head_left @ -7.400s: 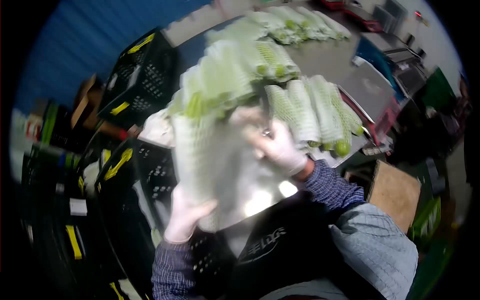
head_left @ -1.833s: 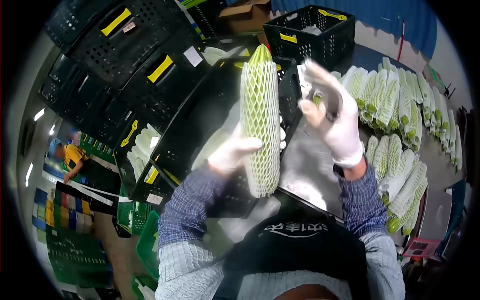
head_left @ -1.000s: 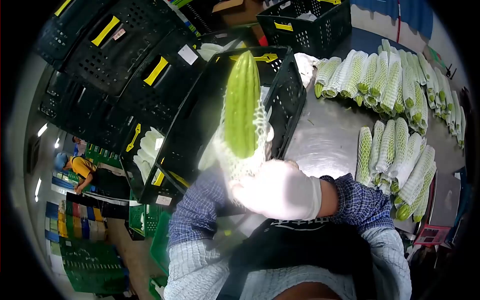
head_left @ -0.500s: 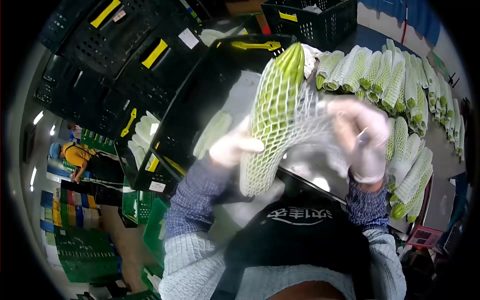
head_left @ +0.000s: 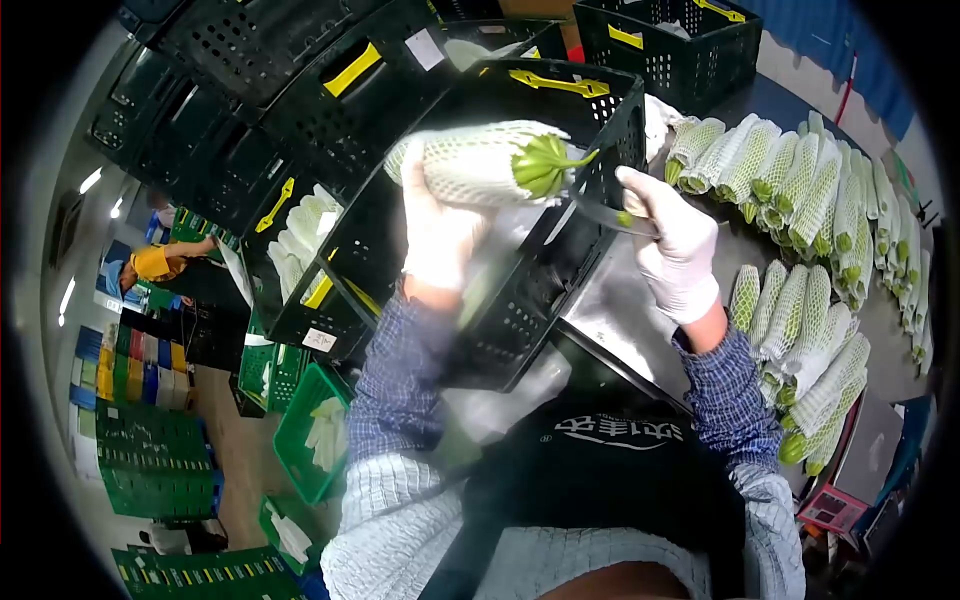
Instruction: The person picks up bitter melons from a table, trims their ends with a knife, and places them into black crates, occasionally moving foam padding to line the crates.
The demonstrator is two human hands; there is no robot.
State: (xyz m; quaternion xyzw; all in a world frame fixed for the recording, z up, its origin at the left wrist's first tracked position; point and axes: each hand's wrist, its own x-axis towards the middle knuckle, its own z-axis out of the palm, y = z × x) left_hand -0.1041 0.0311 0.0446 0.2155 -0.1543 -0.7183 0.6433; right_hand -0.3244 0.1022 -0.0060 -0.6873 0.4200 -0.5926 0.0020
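One netted gourd [head_left: 480, 160] is held; the worktop [head_left: 735, 235] bears at least six in the near group [head_left: 790, 315], over a dozen in the far group [head_left: 800, 180]. At least three green baskets [head_left: 297, 462] show.

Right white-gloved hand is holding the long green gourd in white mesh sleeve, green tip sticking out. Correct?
No, wrong hand: the head view shows the left white-gloved hand holding the long green gourd in white mesh sleeve, green tip sticking out.

This looks like a produce packing room: dark perforated crates [head_left: 300, 112] pile up at upper left, netted green vegetables [head_left: 802, 190] line the metal tabletop [head_left: 618, 296] at right.
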